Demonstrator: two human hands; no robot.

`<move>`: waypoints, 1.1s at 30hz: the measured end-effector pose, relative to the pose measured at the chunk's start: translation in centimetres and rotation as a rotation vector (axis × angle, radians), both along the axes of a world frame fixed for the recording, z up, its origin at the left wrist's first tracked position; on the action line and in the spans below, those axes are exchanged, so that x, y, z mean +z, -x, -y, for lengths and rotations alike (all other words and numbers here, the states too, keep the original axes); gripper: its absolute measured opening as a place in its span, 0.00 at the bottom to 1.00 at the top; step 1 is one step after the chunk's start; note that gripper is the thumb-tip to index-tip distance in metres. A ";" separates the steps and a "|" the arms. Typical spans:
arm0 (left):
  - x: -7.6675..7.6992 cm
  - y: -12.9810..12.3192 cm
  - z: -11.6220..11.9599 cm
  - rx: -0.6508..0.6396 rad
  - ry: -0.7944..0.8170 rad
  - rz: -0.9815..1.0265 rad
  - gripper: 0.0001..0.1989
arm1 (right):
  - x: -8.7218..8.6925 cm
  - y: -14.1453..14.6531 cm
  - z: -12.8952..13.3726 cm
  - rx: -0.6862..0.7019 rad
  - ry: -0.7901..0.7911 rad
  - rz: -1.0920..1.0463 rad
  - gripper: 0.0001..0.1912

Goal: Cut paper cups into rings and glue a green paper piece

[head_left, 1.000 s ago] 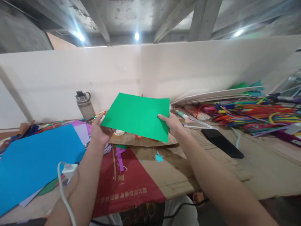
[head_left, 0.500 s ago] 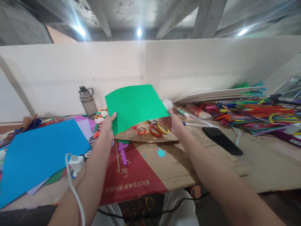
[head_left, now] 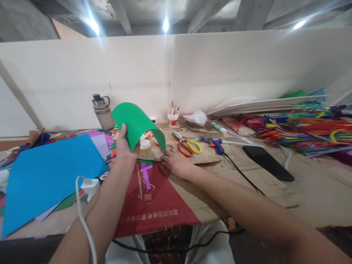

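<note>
A sheet of green paper (head_left: 134,119) is bent into an arch, its hollow side downward. My left hand (head_left: 123,143) grips its left side, thumb on the outer face. My right hand (head_left: 177,162) is low at the lower right corner of the sheet, fingers closed there and partly hidden. Under the arch, white round pieces (head_left: 145,144) show on a brown cardboard piece (head_left: 203,158). Scissors (head_left: 189,147) with one red and one yellow handle lie just beyond my right hand. Purple paper strips (head_left: 147,178) rest between my forearms.
Blue paper (head_left: 55,176) and a white plug (head_left: 90,187) lie left. A bottle (head_left: 103,115) and a cup of pens (head_left: 173,119) stand behind. Rightward are a blue glue gun (head_left: 217,145) with black cord, a black phone (head_left: 268,163) and colourful pipe cleaners (head_left: 305,128).
The green sheet went from nearly flat to arched. My right hand moved left and down with its right edge, uncovering the pen cup, scissors and glue gun.
</note>
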State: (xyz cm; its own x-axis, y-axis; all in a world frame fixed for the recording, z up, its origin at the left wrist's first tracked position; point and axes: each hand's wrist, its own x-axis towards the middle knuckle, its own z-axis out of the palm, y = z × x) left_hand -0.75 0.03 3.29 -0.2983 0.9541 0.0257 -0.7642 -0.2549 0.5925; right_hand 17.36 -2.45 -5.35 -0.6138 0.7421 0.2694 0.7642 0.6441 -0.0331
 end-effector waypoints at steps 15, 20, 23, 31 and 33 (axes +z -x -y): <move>0.9 0.5 0.9 0.022 -0.044 -0.219 0.20 | 0.2 4.2 3.9 0.112 0.086 -0.027 0.22; 0.2 1.1 0.4 0.052 -0.038 -0.227 0.19 | 0.6 3.9 4.3 0.166 0.137 -0.124 0.19; -0.4 1.4 0.0 0.070 -0.026 -0.236 0.19 | 0.9 4.3 4.1 0.083 0.144 -0.119 0.19; -1.4 1.7 -0.3 0.095 0.040 -0.183 0.23 | 0.1 6.6 4.0 0.063 0.061 -0.073 0.28; -1.4 1.7 -0.2 0.100 0.042 -0.184 0.23 | 0.1 6.9 4.5 0.096 0.084 -0.075 0.28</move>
